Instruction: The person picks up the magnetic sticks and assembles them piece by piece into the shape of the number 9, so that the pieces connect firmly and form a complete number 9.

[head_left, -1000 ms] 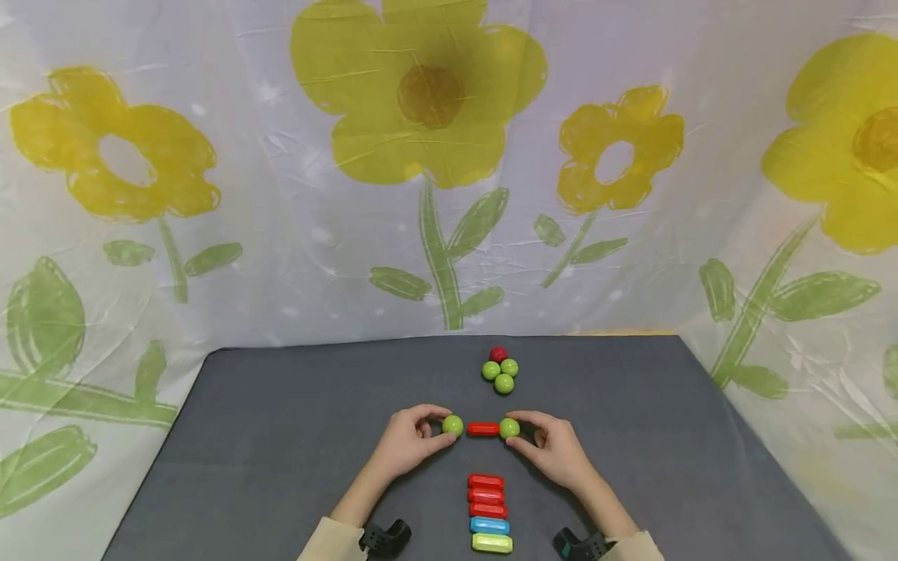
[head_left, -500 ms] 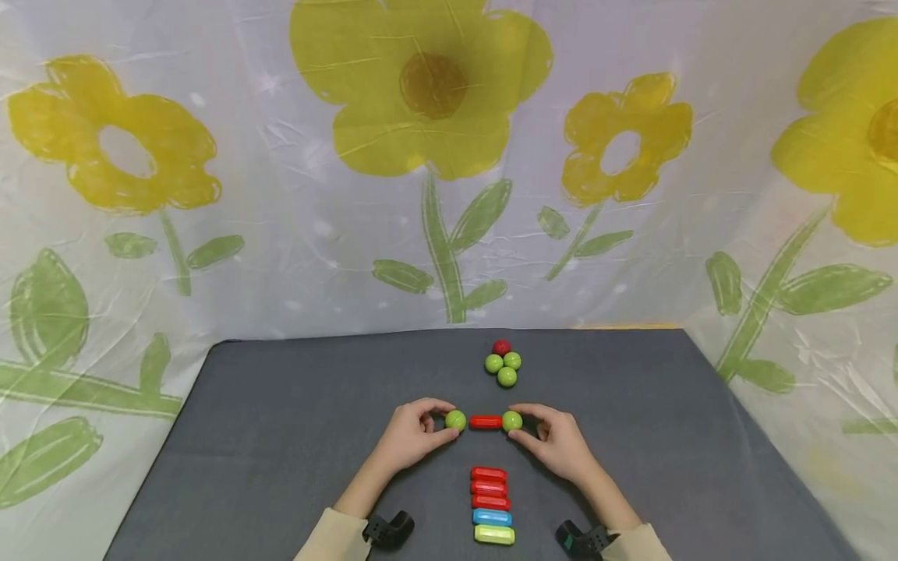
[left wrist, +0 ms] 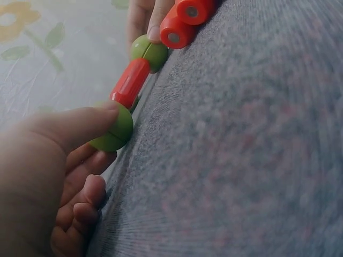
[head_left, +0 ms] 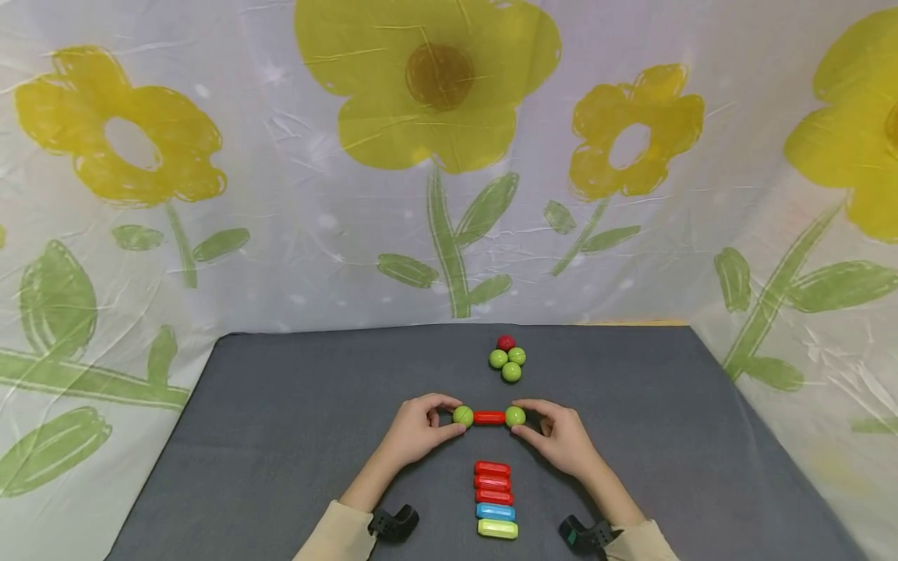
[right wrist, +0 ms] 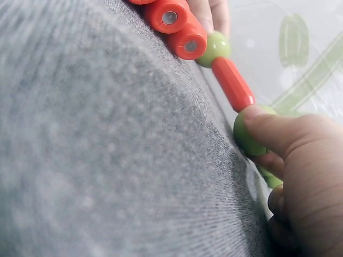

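In the head view, a red rod (head_left: 489, 418) lies crosswise between two green balls, one against each end. My left hand (head_left: 415, 428) pinches the left green ball (head_left: 463, 416) between thumb and fingers. The right green ball (head_left: 515, 416) is pinched the same way by my right hand (head_left: 561, 438). Seen from the left wrist, the red rod (left wrist: 130, 83) runs straight from the near green ball (left wrist: 119, 134) to the far one. The right wrist view shows the rod (right wrist: 233, 84) meeting the green ball (right wrist: 247, 135) under my right thumb.
Nearer the person, a column of rods lies side by side: red rods (head_left: 493, 482), a blue rod (head_left: 495, 512) and a yellow-green rod (head_left: 497, 529). Metal discs show in the red rods' ends. Farther back, a red ball (head_left: 506, 343) and green balls (head_left: 511, 372) cluster on the grey cloth (head_left: 316, 389).
My left hand has brought its green ball rightward against the rod's left end, closing the small gap. My right hand keeps its ball at the other end. The head view has tilted slightly.
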Demonstrator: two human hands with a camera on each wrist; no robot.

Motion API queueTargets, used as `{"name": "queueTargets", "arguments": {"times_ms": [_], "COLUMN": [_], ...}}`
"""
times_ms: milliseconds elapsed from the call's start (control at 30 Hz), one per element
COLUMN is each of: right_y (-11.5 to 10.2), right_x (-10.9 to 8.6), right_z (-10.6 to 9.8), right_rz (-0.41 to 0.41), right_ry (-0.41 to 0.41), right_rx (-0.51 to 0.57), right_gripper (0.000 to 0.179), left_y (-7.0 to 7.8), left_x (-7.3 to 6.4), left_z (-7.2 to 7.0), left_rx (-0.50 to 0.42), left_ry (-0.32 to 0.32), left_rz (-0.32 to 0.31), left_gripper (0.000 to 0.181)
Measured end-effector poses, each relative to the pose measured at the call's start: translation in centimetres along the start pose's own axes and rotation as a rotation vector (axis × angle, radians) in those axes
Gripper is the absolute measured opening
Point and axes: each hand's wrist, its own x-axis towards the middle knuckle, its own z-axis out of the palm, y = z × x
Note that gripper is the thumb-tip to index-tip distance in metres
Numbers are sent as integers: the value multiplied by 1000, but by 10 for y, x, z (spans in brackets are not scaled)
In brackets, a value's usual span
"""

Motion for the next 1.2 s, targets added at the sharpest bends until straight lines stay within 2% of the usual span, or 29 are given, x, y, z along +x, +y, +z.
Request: {"name": "queueTargets", "arguments": {"times_ms": [200,467,667,1200], "right_y": [1,3,2,-1], "right_x": [1,1,3,3], "right_z": [1,2,2,1], "right_rz": [-1,-1,36,67], "right_ry": [6,61,49,36], "right_rx": [3,-10,-1,3], "right_gripper": [39,40,40,42], "left_y": [2,7,6,10], "left_x": [0,0,-1,-2], "left_z": [1,9,11,7], "left_rx": [5,53,62,-68], "left_ry": [8,87,119,192], "left_rz": [-7,13,7,21], "left_gripper": [31,32,32,37]}}
